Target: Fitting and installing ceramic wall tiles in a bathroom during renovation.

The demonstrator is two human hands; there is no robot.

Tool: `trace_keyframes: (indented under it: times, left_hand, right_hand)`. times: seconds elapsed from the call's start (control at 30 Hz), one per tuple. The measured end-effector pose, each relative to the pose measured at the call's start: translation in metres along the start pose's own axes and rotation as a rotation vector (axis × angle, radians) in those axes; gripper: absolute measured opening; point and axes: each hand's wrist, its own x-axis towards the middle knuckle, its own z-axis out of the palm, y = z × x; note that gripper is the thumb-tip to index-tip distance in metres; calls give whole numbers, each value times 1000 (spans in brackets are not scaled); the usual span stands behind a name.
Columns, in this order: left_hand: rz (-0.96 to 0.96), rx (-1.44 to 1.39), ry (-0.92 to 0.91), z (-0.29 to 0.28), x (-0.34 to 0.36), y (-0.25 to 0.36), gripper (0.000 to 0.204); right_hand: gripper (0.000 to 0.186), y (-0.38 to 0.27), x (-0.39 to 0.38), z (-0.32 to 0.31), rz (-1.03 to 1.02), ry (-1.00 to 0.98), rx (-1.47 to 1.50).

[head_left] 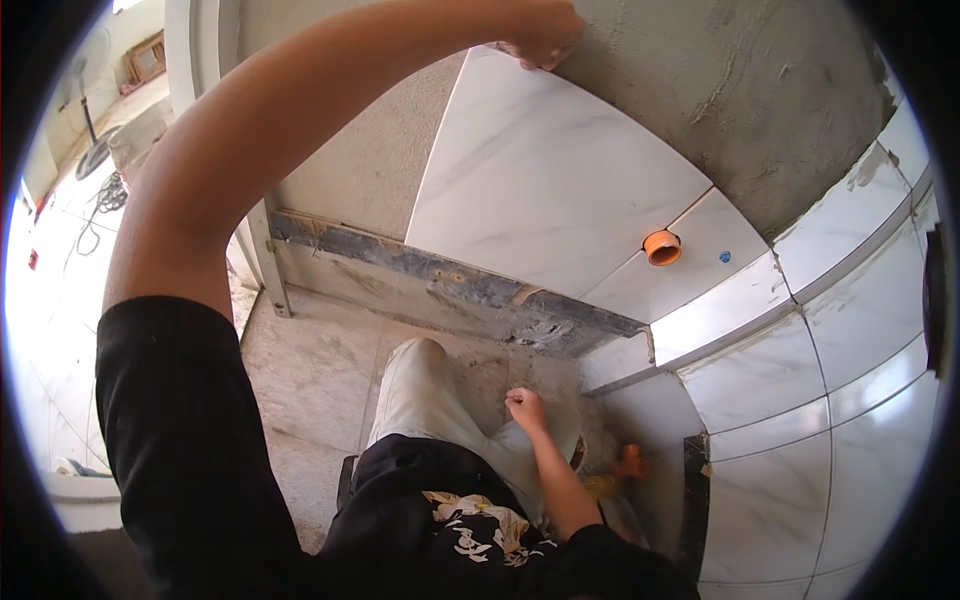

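My left hand reaches up to the top edge of a large white tile with grey veins, set on the wall. Its fingers are curled and pressed together at that edge; what they hold, if anything, is hidden. Down by my thigh is my right hand, closed, with its contents too small to make out. An orange pipe end sticks out at the joint between the large tile and a smaller tile piece. A small blue plug-like piece sits on the smaller piece.
Bare grey mortar covers the wall above the tiles. A dark strip runs along their lower edge. Tiled wall stands at right, with an orange pipe fitting low beside my leg. At left are a door frame and a fan.
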Motion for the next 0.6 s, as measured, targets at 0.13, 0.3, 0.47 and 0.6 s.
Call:
trace_keyframes:
  times: [0.13, 0.3, 0.47, 0.6]
  left_hand:
    - [-34, -104, -24, -10, -12, 1, 14]
    - [-202, -288, -170, -41, -33, 10, 17]
    - [-203, -311, -81, -31, -43, 3, 19]
    - [-156, -137, -133, -27, -22, 3, 16]
  right_hand:
    - [18, -20, 0, 6, -34, -87, -235]
    - [17, -26, 5, 8, -54, -150, -324]
    - [16, -33, 1, 0, -15, -170, -298]
    - [12, -62, -10, -60, -51, 9, -88]
